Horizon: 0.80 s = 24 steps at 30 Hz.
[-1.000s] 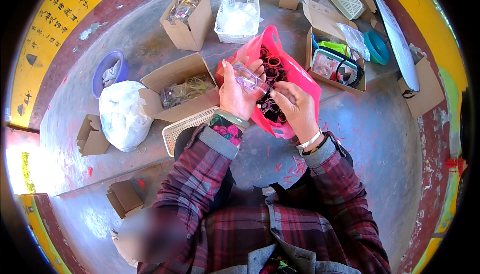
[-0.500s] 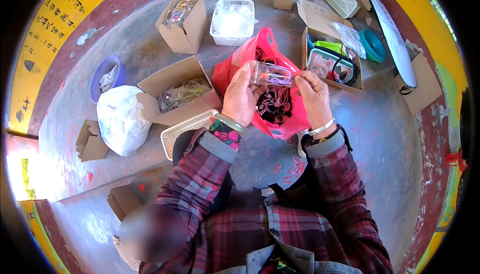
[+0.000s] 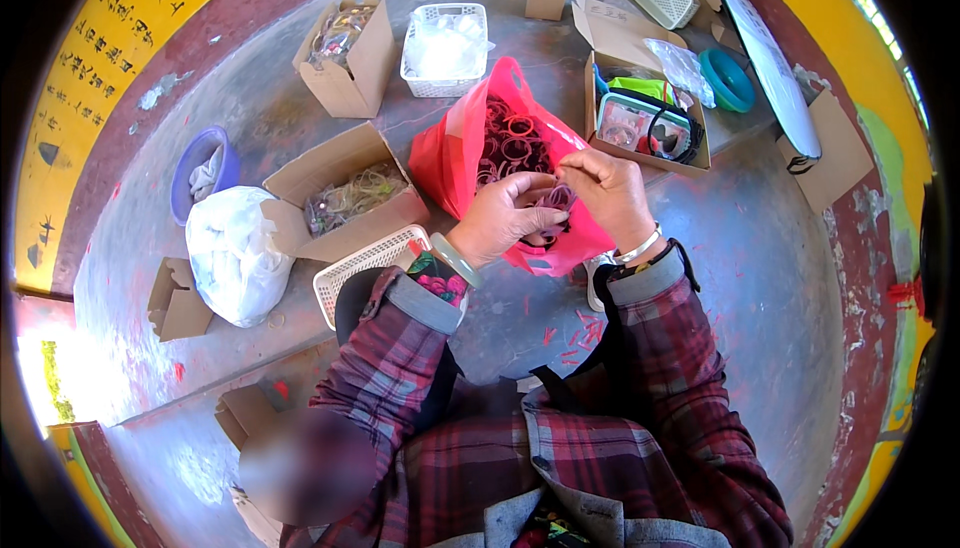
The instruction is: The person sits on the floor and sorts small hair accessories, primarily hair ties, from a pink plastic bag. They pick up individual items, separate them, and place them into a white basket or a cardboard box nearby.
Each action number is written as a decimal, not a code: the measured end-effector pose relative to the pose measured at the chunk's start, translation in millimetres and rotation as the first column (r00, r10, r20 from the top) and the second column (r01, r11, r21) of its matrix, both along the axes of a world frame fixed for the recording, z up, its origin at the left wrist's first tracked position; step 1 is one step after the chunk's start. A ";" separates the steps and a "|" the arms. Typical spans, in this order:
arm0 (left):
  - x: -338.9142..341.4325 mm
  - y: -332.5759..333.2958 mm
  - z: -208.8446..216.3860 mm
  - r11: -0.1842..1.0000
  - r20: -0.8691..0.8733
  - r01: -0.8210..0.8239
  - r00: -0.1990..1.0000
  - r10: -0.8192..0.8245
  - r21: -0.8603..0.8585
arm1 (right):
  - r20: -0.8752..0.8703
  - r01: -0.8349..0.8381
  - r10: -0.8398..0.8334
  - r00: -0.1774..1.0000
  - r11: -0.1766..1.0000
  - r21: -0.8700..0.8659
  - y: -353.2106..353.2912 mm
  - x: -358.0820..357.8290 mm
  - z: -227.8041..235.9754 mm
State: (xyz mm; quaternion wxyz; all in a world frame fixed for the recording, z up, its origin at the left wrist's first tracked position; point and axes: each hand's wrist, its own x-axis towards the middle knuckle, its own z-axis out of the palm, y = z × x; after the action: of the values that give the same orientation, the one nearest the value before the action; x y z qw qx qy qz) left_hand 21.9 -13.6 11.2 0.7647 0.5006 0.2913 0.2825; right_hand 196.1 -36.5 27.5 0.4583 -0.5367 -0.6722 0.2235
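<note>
Between my hands is a small bundle of looped purple cord (image 3: 557,199). My left hand (image 3: 492,220) is closed on it, thumb and fingers pressed together. My right hand (image 3: 610,194) pinches at its upper edge; the fingertips partly hide what they grip. Both hands are over the mouth of a bright pink-red plastic bag (image 3: 447,163), whose near rim lies below them. Inside the bag is a heap of dark and purplish cord loops (image 3: 512,140), with one red ring among them. A clear packet cannot be made out now.
Left of the bag are an open carton of tangled cords (image 3: 335,153), a cream basket (image 3: 365,266) and a stuffed white bag (image 3: 236,256). Beyond stand another filled carton (image 3: 357,73) and a white basket (image 3: 445,88). A carton with a clear-lidded box (image 3: 648,128) is at right.
The clear packet stretched between my hands no longer shows; the purple cord is bunched in my fingers. My hands have come closer together and lower over the bag. The view has shifted slightly.
</note>
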 end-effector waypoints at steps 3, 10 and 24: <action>2.8 -2.0 0.1 0.999 -0.054 0.012 0.998 -0.015 -0.050 | 0.022 0.056 -0.055 0.998 0.996 -0.076 -3.6 -9.3 3.0; 5.3 0.8 -13.0 0.973 0.072 -0.025 0.997 0.043 -0.229 | -0.167 0.080 -0.093 0.982 0.993 -0.083 2.7 -7.7 -9.8; -2.1 8.4 -22.2 0.952 0.244 -0.150 0.945 0.218 -0.268 | -0.465 -0.116 -0.049 0.884 0.940 -0.320 0.1 -7.0 -5.7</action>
State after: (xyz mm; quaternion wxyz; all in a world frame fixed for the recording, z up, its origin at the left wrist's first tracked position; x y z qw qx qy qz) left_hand 19.8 -5.1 -11.0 0.8234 0.3290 0.2624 0.3807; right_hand 189.1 -36.4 21.7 0.5031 -0.5260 -0.5029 0.4662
